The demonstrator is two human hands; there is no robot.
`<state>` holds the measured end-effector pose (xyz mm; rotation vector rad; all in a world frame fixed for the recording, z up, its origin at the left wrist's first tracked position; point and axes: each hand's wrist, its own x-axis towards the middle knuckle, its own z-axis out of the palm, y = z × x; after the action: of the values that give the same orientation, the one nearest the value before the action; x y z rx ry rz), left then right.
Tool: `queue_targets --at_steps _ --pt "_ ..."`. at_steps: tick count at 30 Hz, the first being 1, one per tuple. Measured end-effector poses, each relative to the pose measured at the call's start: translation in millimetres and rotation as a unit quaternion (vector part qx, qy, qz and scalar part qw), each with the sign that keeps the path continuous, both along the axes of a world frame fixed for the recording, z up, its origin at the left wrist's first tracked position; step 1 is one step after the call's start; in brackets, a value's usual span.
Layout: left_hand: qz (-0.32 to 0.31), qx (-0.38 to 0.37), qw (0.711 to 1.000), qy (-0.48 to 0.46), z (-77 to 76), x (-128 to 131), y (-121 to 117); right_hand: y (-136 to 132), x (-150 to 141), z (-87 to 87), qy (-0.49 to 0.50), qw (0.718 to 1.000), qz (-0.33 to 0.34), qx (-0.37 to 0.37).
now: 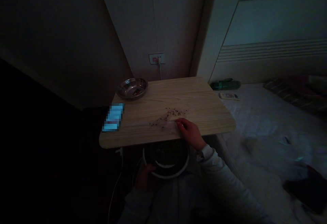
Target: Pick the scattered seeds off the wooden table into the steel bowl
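Observation:
Below the front edge of the table, my left hand (146, 176) grips the near left rim of a round basin (170, 175) with a pale rim and a dark inside. What lies in the basin is too dark to make out. My right hand (188, 130) is over the front part of the wooden tabletop (204, 105), its thumb and fingers pinched together. Small dark bits (167, 116), perhaps seeds or crumbs, are scattered just beyond and to the left of its fingertips. Anything between those fingertips is too small to tell.
A shiny metal bowl (132, 89) stands at the tabletop's back left, with a lit, blurred-out phone (113, 117) in front of it. A remote control (229, 96) and a green bottle (225, 84) lie on the bed (251, 118) at right. A cable (114, 190) hangs at left.

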<state>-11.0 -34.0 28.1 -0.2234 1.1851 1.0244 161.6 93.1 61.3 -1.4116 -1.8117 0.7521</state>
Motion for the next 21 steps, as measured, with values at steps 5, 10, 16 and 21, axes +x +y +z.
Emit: queue_targets --at_steps 5,10,16,21 --pt "0.014 -0.005 1.0 -0.011 -2.8 0 -2 0 1 0.3 0.022 1.0 -0.018 0.01" --pt "-0.002 0.017 1.0 -0.026 -8.2 -2 -5 -4 -2 0.6 -0.008 1.0 0.024 -0.001" --pt "0.003 0.007 1.0 0.0 -7.9 0 -3 -11 -5 0.2 -0.072 0.997 0.021 0.032" --pt "0.014 0.026 1.0 -0.004 -19.8 -2 -5 -11 -1 0.2 -0.041 0.999 -0.034 0.008"
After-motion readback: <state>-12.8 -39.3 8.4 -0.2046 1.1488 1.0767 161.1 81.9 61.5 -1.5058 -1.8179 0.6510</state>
